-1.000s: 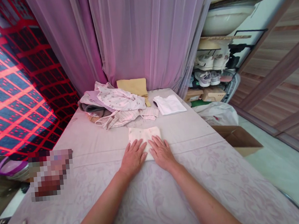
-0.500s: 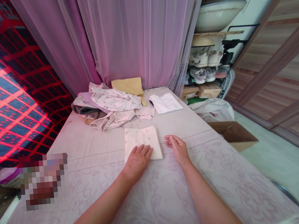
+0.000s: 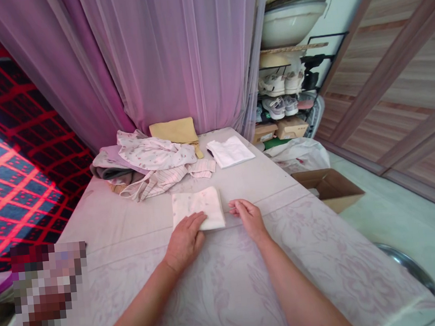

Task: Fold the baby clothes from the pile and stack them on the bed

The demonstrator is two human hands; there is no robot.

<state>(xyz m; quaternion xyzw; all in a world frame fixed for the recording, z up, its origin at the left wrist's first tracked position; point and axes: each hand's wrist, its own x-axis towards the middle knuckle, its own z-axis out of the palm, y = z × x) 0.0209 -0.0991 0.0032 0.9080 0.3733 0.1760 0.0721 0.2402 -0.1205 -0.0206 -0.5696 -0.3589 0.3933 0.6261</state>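
While open left hand flat on folded cloth's near-left corner, right hand loosely clenched beside cloth's right edge.

The left hand touches 1 folded cream cloth; the right hand is just beside it.

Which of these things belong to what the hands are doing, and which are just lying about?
Part of it:
- folded cream cloth, under the left hand; right hand beside it
- likely the rumpled clothes and folded white cloth

Just lying about:
- shoes
- open cardboard box
- white basin
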